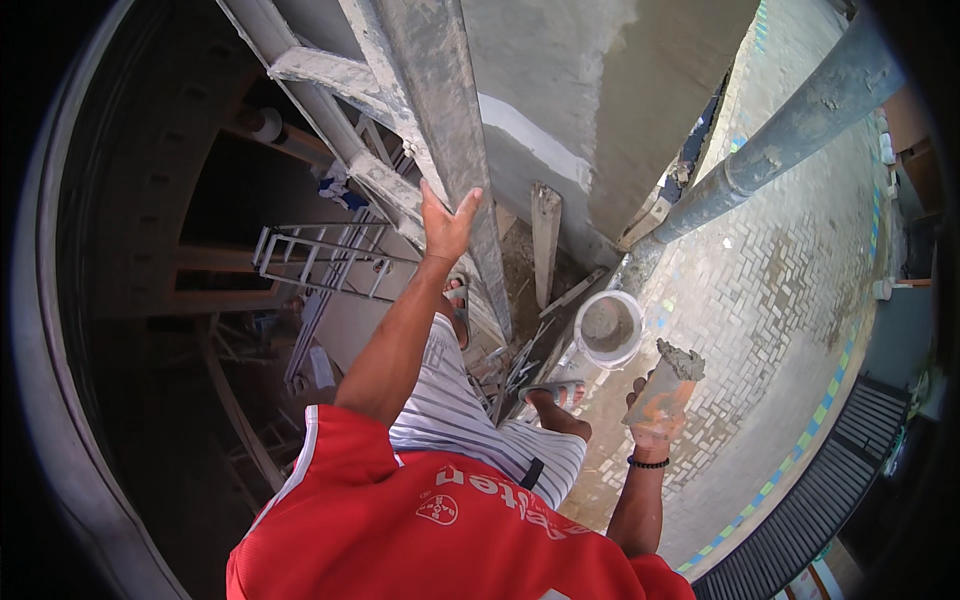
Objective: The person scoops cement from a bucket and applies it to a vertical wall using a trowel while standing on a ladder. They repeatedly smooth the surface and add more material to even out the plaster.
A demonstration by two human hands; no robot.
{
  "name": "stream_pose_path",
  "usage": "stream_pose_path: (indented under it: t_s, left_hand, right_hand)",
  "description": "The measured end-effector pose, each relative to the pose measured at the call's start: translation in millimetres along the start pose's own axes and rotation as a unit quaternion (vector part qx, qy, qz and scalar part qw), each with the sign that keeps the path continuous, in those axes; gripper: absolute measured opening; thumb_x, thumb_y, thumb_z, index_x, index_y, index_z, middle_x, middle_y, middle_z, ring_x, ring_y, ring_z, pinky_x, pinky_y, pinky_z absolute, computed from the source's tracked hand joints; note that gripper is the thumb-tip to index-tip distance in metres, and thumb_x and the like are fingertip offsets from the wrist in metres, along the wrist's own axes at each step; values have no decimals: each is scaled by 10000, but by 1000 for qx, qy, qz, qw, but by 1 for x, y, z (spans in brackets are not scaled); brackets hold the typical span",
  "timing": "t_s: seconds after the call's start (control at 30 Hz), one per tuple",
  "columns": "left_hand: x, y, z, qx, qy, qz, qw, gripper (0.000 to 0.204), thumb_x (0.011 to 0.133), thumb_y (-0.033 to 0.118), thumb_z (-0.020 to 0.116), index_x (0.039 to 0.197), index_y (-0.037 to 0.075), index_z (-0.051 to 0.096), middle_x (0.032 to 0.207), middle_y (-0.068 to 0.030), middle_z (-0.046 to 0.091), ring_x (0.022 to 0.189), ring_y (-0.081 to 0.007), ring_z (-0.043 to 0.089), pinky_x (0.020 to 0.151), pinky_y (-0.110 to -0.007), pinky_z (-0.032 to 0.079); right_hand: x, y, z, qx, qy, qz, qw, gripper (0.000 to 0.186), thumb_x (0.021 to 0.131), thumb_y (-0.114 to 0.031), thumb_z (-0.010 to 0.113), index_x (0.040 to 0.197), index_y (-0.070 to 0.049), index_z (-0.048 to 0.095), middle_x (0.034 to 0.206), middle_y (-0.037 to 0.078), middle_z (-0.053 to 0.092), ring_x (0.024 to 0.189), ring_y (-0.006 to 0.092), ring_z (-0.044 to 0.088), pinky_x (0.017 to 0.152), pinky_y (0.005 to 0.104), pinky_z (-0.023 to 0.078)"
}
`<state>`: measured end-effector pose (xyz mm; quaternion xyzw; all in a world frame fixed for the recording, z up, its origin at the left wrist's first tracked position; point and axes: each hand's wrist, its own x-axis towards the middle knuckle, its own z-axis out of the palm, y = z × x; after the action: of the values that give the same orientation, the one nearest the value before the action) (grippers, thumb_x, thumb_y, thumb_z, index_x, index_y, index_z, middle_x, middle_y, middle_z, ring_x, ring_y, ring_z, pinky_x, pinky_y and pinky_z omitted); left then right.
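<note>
Mortar-laden trowel [668,385], seemingly flat, beside grey scaffold post [445,130]

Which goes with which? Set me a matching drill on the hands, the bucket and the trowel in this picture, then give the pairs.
Column one:
1. left hand
2. right hand
3. bucket
4. trowel

Column two:
A. loaded with grey mortar at its tip
B. gripping the grey scaffold post
C. white, down below between the feet and the paved ground
D. wearing a dark wrist band, holding a tool

Pairs: 1-B, 2-D, 3-C, 4-A
</note>
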<state>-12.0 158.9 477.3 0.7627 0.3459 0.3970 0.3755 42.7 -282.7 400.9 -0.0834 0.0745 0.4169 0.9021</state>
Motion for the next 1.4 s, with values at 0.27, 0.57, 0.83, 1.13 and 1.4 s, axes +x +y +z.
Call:
stream_pose_path:
  t_s: [0.27,0.57,0.83,1.13,1.4]
  left_hand:
    - [-4,-20,1,30,41,35,998,833,849,315,792,1319,-209,345,1175,-277,589,1070,-321,586,958,-388,453]
    - [3,-20,5,-103,54,87,989,785,866,284,769,1425,-70,347,1309,-179,512,1172,-258,524,1023,-382,414]
    - [3,-29,2,-144,53,84,985,849,860,266,784,1477,-45,290,1374,-171,460,1210,-257,499,1035,-383,411]
    - [-4,-27,0,-130,49,139,980,822,853,277,776,1453,-62,328,1339,-183,478,1212,-252,494,1039,-376,391]
    - [9,-32,3,-92,4,243,966,705,867,395,692,1381,-32,467,1130,-197,613,1063,-270,630,970,-358,475]
  right_hand:
    - [-14,-9,-65,65,114,42,990,504,910,-324,630,1316,-42,530,1221,168,585,985,328,609,798,453,561]
    - [16,-4,-152,35,109,6,993,525,925,-376,629,1308,-29,534,1209,159,614,1017,311,628,836,450,558]
    - [90,26,-174,-58,31,-39,997,551,939,-422,629,1302,-18,537,1199,151,639,1045,296,645,869,448,556]
    - [203,-5,-65,-699,-45,-325,635,384,856,-142,777,1178,-5,620,1067,98,625,991,188,593,846,322,487]
    - [292,-12,0,-837,-131,-532,9,416,767,-6,706,1168,-112,677,957,89,569,911,289,547,782,416,502]
